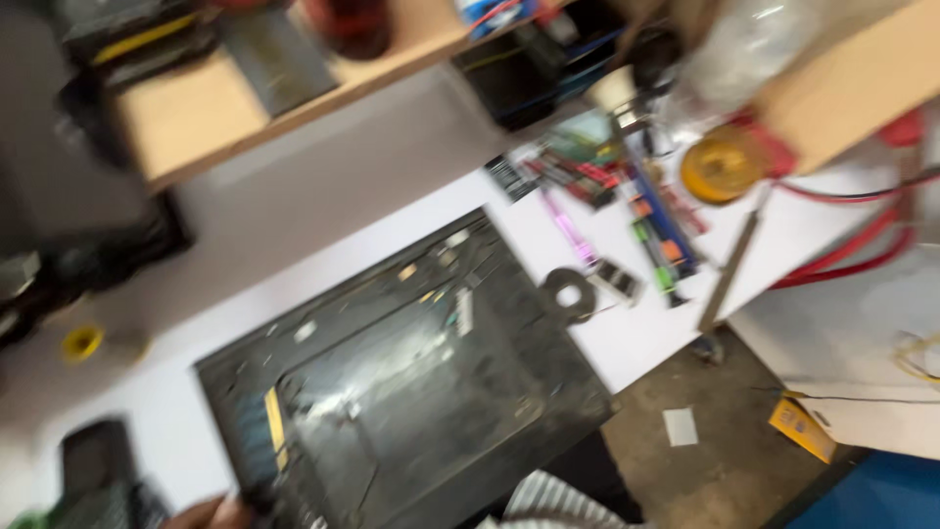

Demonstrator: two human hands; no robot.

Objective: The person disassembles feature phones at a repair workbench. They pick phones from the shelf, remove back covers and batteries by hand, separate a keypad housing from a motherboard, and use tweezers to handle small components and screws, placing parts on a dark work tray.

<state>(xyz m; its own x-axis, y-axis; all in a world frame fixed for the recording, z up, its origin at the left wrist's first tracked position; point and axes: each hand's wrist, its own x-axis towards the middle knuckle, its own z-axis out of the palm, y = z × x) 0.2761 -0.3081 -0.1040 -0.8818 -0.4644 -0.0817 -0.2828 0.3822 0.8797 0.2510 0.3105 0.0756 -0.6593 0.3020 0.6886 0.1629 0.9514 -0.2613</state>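
Note:
The view is blurred by motion. A large black flat device (pixel 411 382), like an opened laptop base with small parts and a yellow strip inside, lies tilted across the white table (pixel 196 392) and overhangs its near edge. My left hand (pixel 208 512) shows only as fingers at the bottom edge, against the device's near left corner. A striped sleeve (pixel 553 502) of my right arm comes up under the device's near edge; the right hand itself is hidden.
Behind the device lie a black ring (pixel 570 292), several coloured tools (pixel 646 225), a yellow tape roll (pixel 720 167) and red cables (pixel 852 245). A wooden shelf (pixel 225 108) hangs above. A dark gadget (pixel 93 470) sits at the near left, and bare floor (pixel 705 460) shows at the lower right.

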